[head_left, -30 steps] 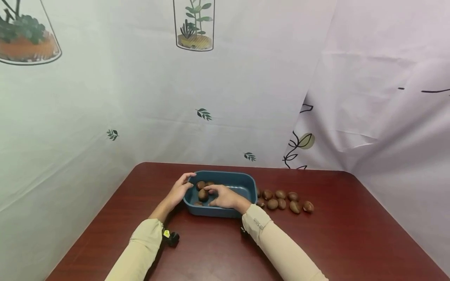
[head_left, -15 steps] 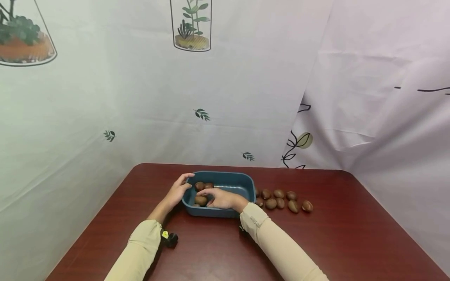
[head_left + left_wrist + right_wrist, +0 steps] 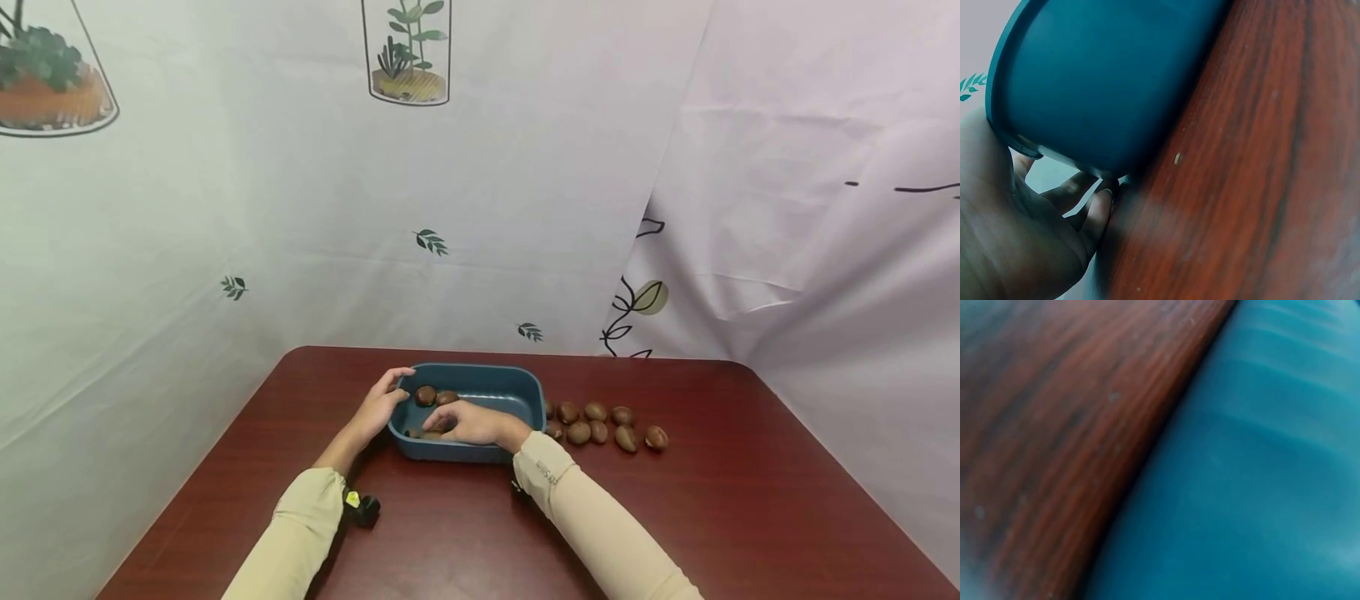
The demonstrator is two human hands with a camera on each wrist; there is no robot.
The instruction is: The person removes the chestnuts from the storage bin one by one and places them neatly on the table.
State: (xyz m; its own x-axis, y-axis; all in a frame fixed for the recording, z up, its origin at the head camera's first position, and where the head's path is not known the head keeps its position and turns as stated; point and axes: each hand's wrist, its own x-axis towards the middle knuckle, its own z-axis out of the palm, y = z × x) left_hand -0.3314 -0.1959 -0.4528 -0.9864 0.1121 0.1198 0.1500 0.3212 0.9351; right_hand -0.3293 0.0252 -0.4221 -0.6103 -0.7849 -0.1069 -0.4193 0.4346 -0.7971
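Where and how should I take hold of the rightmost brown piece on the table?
Probably best pinched around its middle from above, coming in from the right: the rightmost brown piece looks rounded and lies low on the table, with its nearest neighbour on the left.

And here's the table point(image 3: 720, 492), deep red-brown, far corners smoothly rounded, dark grain streaking across it in both wrist views! Behind it rises a pale cloth backdrop point(image 3: 540, 183), wrapping round to either side. Up top, a printed jar point(image 3: 409, 83) with a leafy plant; upper left, a second jar point(image 3: 52, 104), cut off by the frame, orange at its base. Three little leaf sprigs point(image 3: 431, 242) dot the cloth lower down. Over to the right, a creased panel point(image 3: 810, 208), a black-line vine point(image 3: 621, 312) near its edge! Light reads greenish left, pinkish right.
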